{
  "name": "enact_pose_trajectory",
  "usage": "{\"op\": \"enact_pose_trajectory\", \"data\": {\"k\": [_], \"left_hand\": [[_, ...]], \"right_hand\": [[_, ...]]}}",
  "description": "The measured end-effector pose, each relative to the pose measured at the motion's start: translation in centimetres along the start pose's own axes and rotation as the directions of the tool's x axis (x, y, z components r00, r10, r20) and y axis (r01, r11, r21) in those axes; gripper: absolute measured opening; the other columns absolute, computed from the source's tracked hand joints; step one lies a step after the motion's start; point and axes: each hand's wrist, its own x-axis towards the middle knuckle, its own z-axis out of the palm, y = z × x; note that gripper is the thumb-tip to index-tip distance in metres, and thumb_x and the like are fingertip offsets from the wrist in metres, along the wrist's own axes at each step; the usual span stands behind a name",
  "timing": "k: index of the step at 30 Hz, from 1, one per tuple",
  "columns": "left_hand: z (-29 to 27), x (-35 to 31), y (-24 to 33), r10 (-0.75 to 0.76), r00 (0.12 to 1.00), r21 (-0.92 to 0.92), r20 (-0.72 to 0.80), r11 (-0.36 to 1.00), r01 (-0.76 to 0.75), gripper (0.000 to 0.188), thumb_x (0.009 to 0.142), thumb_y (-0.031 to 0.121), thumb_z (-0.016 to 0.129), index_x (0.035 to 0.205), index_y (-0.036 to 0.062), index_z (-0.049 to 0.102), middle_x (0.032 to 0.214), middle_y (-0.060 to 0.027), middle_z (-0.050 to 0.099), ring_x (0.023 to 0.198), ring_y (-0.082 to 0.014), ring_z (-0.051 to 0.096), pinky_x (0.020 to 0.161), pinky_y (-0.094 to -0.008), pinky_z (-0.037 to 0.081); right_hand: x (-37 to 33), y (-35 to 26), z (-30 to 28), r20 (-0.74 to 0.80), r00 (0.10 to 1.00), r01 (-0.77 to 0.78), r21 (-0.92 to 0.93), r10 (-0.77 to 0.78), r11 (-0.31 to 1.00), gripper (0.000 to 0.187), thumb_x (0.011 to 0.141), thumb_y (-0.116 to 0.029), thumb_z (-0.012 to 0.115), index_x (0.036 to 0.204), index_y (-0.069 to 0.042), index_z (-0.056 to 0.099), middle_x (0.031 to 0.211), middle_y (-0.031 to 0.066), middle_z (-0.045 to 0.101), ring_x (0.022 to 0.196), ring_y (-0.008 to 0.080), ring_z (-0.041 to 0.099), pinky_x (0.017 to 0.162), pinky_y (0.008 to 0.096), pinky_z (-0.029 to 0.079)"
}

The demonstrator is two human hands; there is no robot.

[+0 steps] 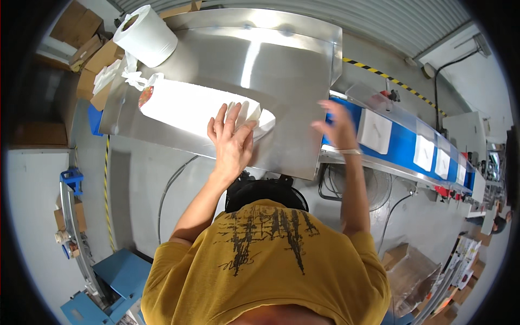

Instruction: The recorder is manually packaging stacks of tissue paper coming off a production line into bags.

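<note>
Sitting on the shiny table [295, 122], left of the blue belt [402, 141], the long white paper stack [189, 105] reaches left from the left hand [233, 140]. That nearer hand has spread fingers on the stack's right end; the right hand [338, 124] is open by the belt

Ahead of me: pale grey ribbed panelling [398, 21]. Before me, a shiny stainless-steel tabletop [216, 57] with a raised far lip, one white streak of light across it. Smooth grey floor [145, 173] below, yellow-and-black striped tape [390, 80] marking it. Brown cardboard boxes [76, 24] off my far left.
</note>
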Motion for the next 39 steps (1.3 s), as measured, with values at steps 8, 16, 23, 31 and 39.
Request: {"op": "enact_pose_trajectory", "data": {"k": [8, 16, 23, 31, 39], "left_hand": [[-0.5, 0.8, -1.5, -0.037, 0.999, -0.031, 0.039, 0.999, 0.038, 0.033, 0.077, 0.005, 0.067, 0.11, 0.0085, 0.066, 0.141, -0.0191, 0.04, 0.132, -0.0411, 0.031, 0.106, -0.0541, 0.023], [0.2, 0.6, -2.2, 0.003, 0.999, 0.014, -0.049, 1.0, -0.002, 0.032, 0.078, 0.0, 0.067, 0.109, 0.0062, 0.066, 0.13, -0.0122, 0.051, 0.123, -0.0358, 0.043, 0.102, -0.0499, 0.033], [-0.6, 0.5, -1.7, 0.008, 0.998, -0.05, 0.06, 0.999, -0.005, 0.031, 0.076, 0.001, 0.067, 0.105, 0.0127, 0.068, 0.139, -0.0129, 0.045, 0.133, -0.0392, 0.033, 0.107, -0.0528, 0.021], [-0.9, 1.0, -3.6, -0.079, 0.997, 0.007, 0.006, 0.997, 0.079, 0.034, 0.079, 0.006, 0.067, 0.113, 0.0069, 0.064, 0.139, -0.0189, 0.042, 0.131, -0.0408, 0.034, 0.106, -0.0528, 0.024], [-0.8, 0.9, -3.6, -0.034, 0.999, 0.006, -0.02, 0.999, 0.034, 0.029, 0.077, 0.0, 0.066, 0.105, 0.0081, 0.067, 0.132, -0.011, 0.05, 0.124, -0.0373, 0.042, 0.103, -0.0496, 0.031]], "right_hand": [[0.6, -1.1, 6.8, 0.43, 0.891, -0.401, 0.589, 0.148, 0.701, 0.038, 0.087, -0.022, 0.068, 0.116, -0.003, 0.052, 0.097, 0.0059, 0.058, 0.088, 0.0135, 0.055, 0.078, 0.0277, 0.046], [-3.3, 7.6, -1.8, -0.419, 0.592, -0.722, 0.103, 0.689, 0.684, 0.032, 0.083, -0.031, 0.071, 0.101, -0.006, 0.06, 0.087, 0.0082, 0.062, 0.078, 0.0211, 0.056, 0.076, 0.0327, 0.045], [1.7, -4.0, 2.6, 0.176, 0.984, -0.027, 0.125, 0.004, 0.992, 0.058, 0.073, -0.018, 0.077, 0.124, -0.006, 0.053, 0.125, 0.0147, 0.054, 0.118, 0.0318, 0.05, 0.102, 0.0395, 0.038], [0.6, -1.1, 7.3, 0.325, 0.907, -0.42, 0.657, 0.266, 0.626, 0.029, 0.087, -0.024, 0.068, 0.107, -0.004, 0.059, 0.094, 0.0022, 0.059, 0.085, 0.0118, 0.054, 0.072, 0.0278, 0.047], [-3.7, 7.6, -1.4, -0.625, 0.663, -0.7, -0.323, 0.411, 0.637, 0.036, 0.081, -0.033, 0.072, 0.102, -0.005, 0.062, 0.086, 0.0114, 0.062, 0.075, 0.0245, 0.055, 0.069, 0.0346, 0.044]]}}
